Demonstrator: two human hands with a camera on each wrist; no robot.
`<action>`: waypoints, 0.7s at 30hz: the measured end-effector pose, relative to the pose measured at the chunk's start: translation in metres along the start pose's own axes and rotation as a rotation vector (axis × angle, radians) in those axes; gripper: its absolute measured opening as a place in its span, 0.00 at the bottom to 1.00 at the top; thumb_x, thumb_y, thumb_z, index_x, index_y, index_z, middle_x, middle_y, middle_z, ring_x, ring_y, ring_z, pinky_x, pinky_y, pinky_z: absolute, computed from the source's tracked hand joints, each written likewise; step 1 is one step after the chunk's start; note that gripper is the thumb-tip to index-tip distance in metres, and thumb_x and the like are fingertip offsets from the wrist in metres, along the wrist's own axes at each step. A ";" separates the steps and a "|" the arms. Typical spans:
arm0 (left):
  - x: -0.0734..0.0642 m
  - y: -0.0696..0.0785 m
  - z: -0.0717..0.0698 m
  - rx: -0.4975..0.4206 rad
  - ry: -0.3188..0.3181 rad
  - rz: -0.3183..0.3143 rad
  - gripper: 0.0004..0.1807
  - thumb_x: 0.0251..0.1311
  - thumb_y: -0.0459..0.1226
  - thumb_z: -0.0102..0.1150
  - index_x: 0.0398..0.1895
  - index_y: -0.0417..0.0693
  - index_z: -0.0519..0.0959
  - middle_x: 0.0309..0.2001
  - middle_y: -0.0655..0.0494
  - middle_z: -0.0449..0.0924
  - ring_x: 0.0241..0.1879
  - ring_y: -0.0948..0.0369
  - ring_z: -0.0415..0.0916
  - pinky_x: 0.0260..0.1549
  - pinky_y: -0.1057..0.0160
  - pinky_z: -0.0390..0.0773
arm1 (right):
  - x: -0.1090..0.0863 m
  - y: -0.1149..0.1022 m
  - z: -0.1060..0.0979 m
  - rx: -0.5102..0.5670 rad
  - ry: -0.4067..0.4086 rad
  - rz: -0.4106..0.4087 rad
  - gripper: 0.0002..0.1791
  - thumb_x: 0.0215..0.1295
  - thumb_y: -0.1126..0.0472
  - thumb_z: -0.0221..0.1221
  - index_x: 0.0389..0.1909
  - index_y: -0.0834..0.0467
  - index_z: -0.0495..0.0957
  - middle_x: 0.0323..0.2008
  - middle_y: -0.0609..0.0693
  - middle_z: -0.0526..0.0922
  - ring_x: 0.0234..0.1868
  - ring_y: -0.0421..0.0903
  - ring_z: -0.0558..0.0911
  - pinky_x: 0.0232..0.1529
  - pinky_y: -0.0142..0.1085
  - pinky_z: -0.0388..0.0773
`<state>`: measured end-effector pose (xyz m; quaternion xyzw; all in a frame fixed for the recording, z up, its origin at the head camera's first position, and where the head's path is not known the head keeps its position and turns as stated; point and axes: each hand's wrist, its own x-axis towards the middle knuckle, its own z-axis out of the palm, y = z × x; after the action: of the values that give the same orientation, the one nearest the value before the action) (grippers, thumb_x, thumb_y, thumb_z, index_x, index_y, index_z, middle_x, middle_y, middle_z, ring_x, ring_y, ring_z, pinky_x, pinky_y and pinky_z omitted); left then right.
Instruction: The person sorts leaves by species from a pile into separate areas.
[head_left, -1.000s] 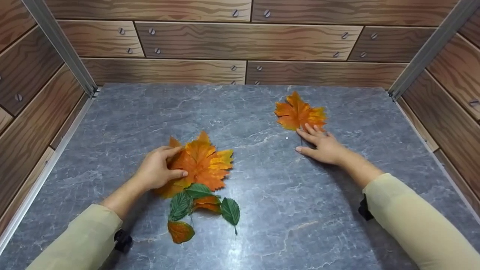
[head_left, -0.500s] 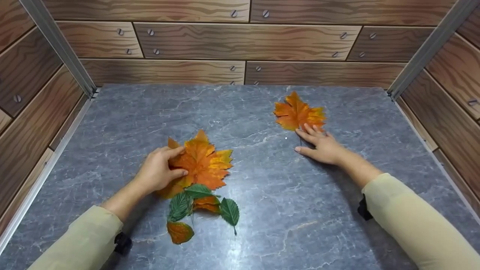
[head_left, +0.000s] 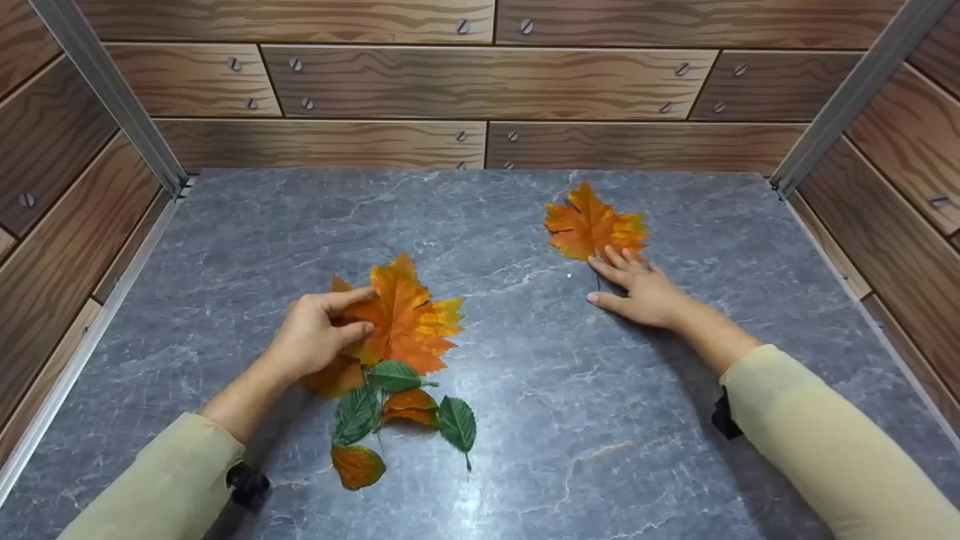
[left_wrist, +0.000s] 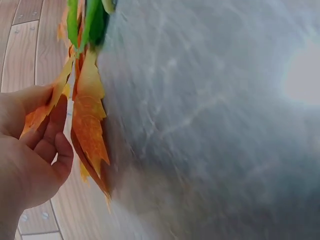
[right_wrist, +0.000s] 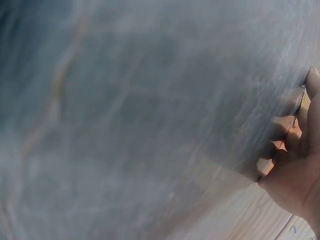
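Observation:
My left hand (head_left: 311,334) pinches the left edge of an orange and yellow maple leaf (head_left: 405,319) between thumb and fingers. In the left wrist view this pinched leaf stands apart from more orange leaves (left_wrist: 90,120) lying under it. Part of a lower maple leaf (head_left: 334,377) shows below the left palm. At the far right, my right hand (head_left: 641,292) rests with spread, fairly straight fingers on the lower edge of another orange maple leaf (head_left: 592,223), its thin stem passing between thumb and index finger.
Just below the pinched leaf lie green leaves (head_left: 356,414), a folded orange leaf (head_left: 411,407), a brownish-orange leaf (head_left: 358,466) and a separate green leaf (head_left: 457,422). The grey marbled tabletop (head_left: 525,420) is enclosed by wood-patterned walls (head_left: 487,82) and metal posts (head_left: 862,97).
My left hand has lifted the pinched maple leaf slightly off the leaves below, its tip moving up in the view. The right hand has stayed on its leaf.

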<state>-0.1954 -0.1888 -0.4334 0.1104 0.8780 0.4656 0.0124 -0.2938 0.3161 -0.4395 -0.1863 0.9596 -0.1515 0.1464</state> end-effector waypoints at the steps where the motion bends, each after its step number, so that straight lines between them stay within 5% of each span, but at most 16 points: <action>1: 0.000 0.001 0.000 -0.013 0.002 0.004 0.24 0.67 0.29 0.71 0.66 0.46 0.83 0.52 0.43 0.89 0.40 0.54 0.86 0.33 0.67 0.82 | 0.000 0.000 0.000 0.000 -0.001 0.001 0.47 0.78 0.28 0.49 0.87 0.48 0.49 0.86 0.59 0.38 0.84 0.65 0.35 0.76 0.71 0.30; 9: 0.000 0.011 0.002 0.004 0.036 0.045 0.12 0.71 0.29 0.66 0.54 0.43 0.90 0.51 0.44 0.89 0.49 0.51 0.87 0.44 0.61 0.87 | 0.000 0.000 -0.001 0.003 -0.005 0.000 0.48 0.78 0.28 0.48 0.87 0.48 0.48 0.86 0.59 0.38 0.84 0.65 0.34 0.76 0.71 0.29; 21: 0.001 0.024 0.004 0.025 0.130 0.148 0.11 0.68 0.25 0.67 0.48 0.43 0.92 0.45 0.49 0.90 0.37 0.56 0.84 0.34 0.69 0.81 | 0.000 0.000 0.000 0.017 0.003 -0.004 0.47 0.78 0.29 0.49 0.87 0.48 0.49 0.86 0.59 0.39 0.84 0.65 0.36 0.76 0.72 0.29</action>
<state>-0.1918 -0.1730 -0.4160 0.1446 0.8720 0.4606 -0.0806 -0.2941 0.3158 -0.4392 -0.1868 0.9581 -0.1603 0.1465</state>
